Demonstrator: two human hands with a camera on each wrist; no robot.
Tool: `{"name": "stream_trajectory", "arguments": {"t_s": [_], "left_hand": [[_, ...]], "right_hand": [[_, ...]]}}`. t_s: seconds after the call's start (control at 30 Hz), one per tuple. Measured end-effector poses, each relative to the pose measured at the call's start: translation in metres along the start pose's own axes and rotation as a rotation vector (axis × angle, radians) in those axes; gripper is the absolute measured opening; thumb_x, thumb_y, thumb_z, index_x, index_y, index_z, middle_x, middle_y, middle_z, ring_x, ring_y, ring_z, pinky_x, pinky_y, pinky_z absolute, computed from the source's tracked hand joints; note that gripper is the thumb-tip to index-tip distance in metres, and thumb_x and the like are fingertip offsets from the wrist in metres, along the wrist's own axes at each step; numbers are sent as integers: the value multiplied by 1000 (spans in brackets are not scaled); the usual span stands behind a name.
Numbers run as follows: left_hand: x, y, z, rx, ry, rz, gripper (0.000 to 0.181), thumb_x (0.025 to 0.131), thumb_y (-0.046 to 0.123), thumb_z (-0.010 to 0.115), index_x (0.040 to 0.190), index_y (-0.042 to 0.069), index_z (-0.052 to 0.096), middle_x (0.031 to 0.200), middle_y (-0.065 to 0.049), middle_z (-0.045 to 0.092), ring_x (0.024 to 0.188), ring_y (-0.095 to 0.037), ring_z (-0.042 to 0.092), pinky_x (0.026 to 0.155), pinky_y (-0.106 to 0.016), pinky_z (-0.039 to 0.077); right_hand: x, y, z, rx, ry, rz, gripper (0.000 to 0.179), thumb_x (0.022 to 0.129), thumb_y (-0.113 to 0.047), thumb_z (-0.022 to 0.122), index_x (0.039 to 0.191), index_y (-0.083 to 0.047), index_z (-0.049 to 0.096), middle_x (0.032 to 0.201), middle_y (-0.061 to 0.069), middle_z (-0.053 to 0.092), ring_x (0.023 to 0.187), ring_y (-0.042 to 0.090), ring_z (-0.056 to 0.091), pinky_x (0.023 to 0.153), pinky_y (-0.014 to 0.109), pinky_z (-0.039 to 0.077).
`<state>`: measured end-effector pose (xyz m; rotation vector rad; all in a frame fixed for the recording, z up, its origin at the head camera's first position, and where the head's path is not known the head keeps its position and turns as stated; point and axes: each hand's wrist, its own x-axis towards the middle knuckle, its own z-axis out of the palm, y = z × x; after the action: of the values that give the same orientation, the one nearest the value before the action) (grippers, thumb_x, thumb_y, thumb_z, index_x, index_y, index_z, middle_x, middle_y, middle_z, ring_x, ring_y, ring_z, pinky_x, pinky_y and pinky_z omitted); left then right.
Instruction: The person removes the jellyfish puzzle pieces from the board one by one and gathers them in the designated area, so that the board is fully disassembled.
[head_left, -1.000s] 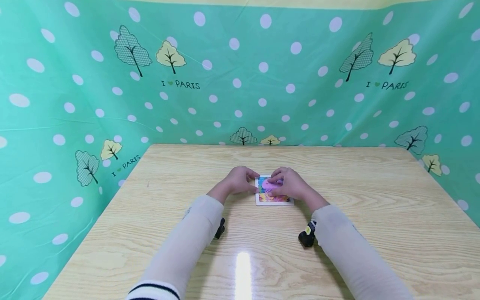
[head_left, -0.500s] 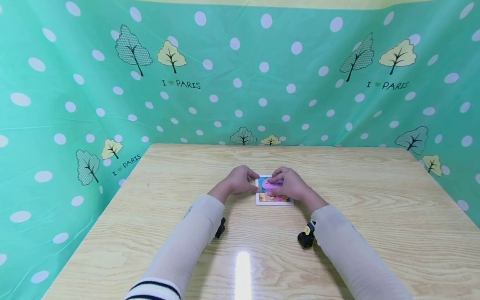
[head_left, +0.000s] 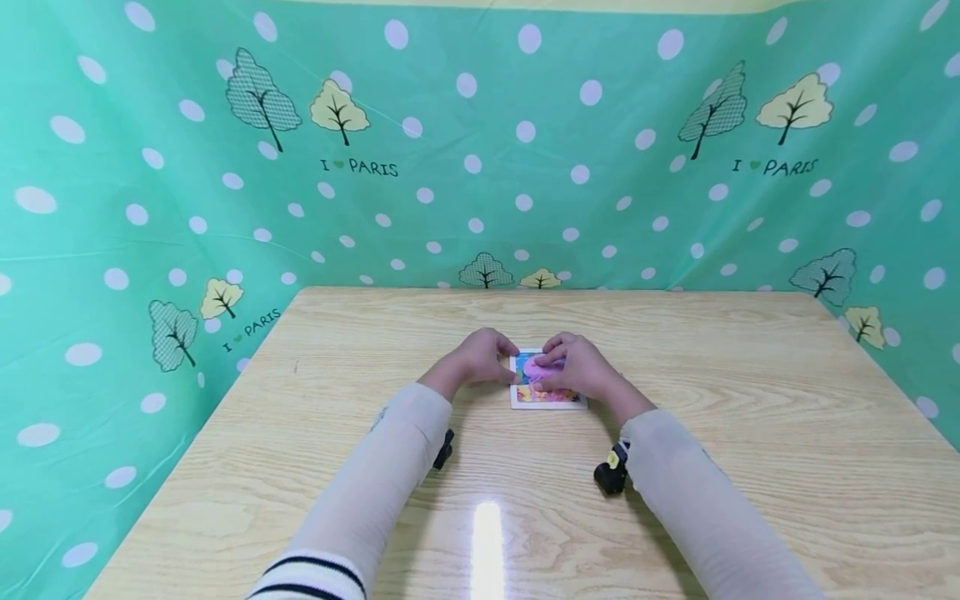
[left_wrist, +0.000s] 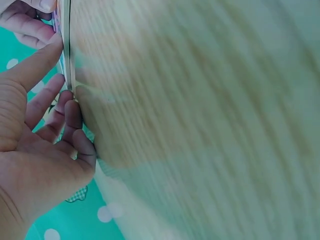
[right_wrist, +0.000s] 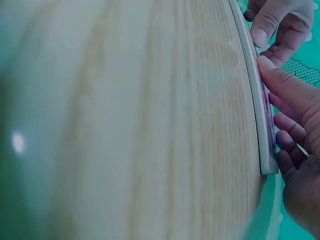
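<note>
A small flat board [head_left: 547,406] with a white rim and a bright cartoon picture lies on the table in the head view. My left hand [head_left: 480,358] touches its left edge, the thumb below and a fingertip at the far corner. Over the right part rests my right hand [head_left: 588,367], with thumb and fingertips apart on a pink shape [head_left: 532,369] in the picture. That hand hides much of the board. Both wrist views show the board's thin side [right_wrist: 257,100] edge-on, so whether a loose piece lies under the right fingertips cannot be made out.
The wood-grain table [head_left: 375,517] extends around the board, with a bright light reflection near the front. Behind and to the left hangs a green dotted cloth [head_left: 420,200]. Black wrist cameras [head_left: 611,477] sit under both sleeves.
Both hands stay at the same places on the board, with barely visible finger motion. The head view shifts very slightly.
</note>
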<state>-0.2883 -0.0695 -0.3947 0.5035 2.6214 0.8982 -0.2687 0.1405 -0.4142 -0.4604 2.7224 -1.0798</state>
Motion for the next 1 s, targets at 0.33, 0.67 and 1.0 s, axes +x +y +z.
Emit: {"name": "stream_trajectory", "arguments": {"t_s": [0.33,0.67,1.0], "left_hand": [[3,15,-3,207,-41,49,45,79,19,82,117,-1,66,103,-8,67,93,-20,60,91,-32,49],[4,13,-4,156,-35,33,47,76,20,85,114,1,66,102,-6,63,94,-19,57,91,-32,48],[6,-1,0,14,-36,23,52,74,20,86,117,3,62,101,-4,57,94,-18,52,92,-31,46]], "right_hand": [[-1,-3,-1,2,11,-6,41,76,-22,86,110,-4,74,125,9,56,122,32,47,105,47,38],[-1,-5,-1,-7,10,-2,43,75,-23,87,110,-4,74,125,9,56,122,33,47,106,48,37],[2,-1,0,-4,15,-3,43,73,-25,87,109,-5,74,124,9,57,120,32,49,105,48,38]]}}
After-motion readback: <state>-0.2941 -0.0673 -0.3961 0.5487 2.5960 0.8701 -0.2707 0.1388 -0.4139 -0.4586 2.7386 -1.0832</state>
